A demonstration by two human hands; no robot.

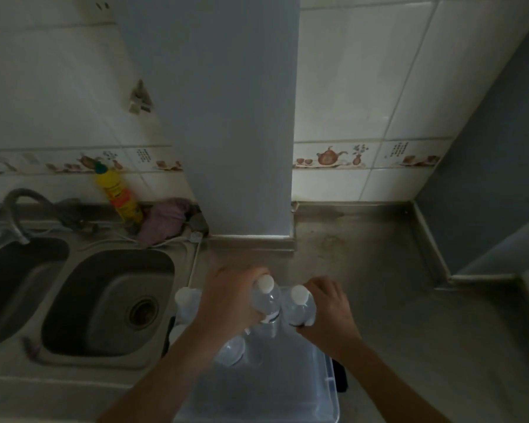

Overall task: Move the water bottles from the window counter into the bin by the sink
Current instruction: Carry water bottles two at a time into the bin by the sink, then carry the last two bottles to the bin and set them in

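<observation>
A clear plastic bin (330,389) stands on the steel counter just right of the sink. My left hand (226,303) grips a clear water bottle with a white cap (268,296), upright at the bin's far end. Beside it my right hand (330,312) holds a second white-capped bottle (298,303), also upright over the bin. A third capped bottle (185,300) stands at the bin's far left corner, partly hidden by my left wrist. Another clear bottle (231,349) shows inside the bin below my hands; its shape is blurred.
A double steel sink (110,303) with a curved tap (16,209) lies to the left. A yellow detergent bottle (119,196) and a pink cloth (162,221) sit behind it. A blue-grey pillar (226,117) rises ahead. Bare steel counter (379,264) extends right to a wall.
</observation>
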